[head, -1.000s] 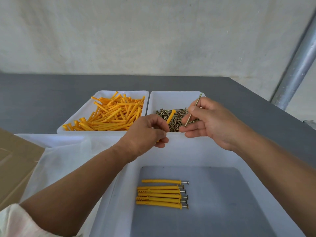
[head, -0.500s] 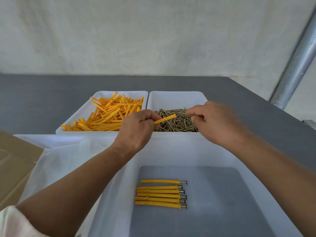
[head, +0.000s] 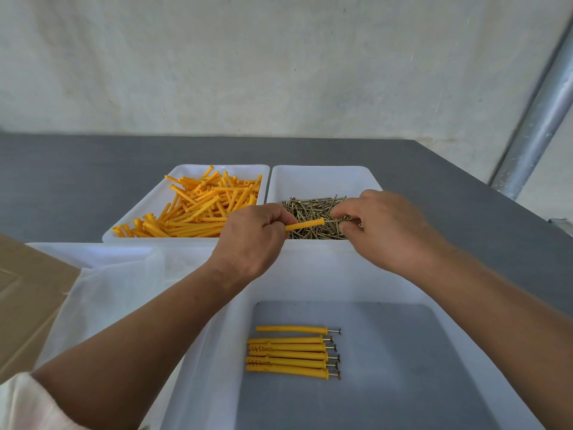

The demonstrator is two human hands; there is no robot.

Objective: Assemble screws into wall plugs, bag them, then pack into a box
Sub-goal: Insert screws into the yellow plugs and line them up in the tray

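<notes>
My left hand (head: 252, 235) grips a yellow wall plug (head: 305, 225), held level with its open end pointing right. My right hand (head: 386, 225) pinches a screw (head: 340, 218) whose tip meets the plug's open end, above the tray of loose screws (head: 313, 217). A white tray of loose yellow plugs (head: 198, 209) lies to the left of it. Several assembled plug-and-screw sets (head: 291, 352) lie side by side in the near white bin (head: 356, 274).
Clear plastic bags (head: 105, 293) lie over a white tray at the near left. A brown cardboard box (head: 28, 293) sits at the left edge. The grey table (head: 77, 169) extends behind the trays. A metal pole (head: 539, 116) rises at the right.
My right hand turned the screw from upright to level and brought its tip to the plug. My left hand swung the plug to point right, toward the screw.
</notes>
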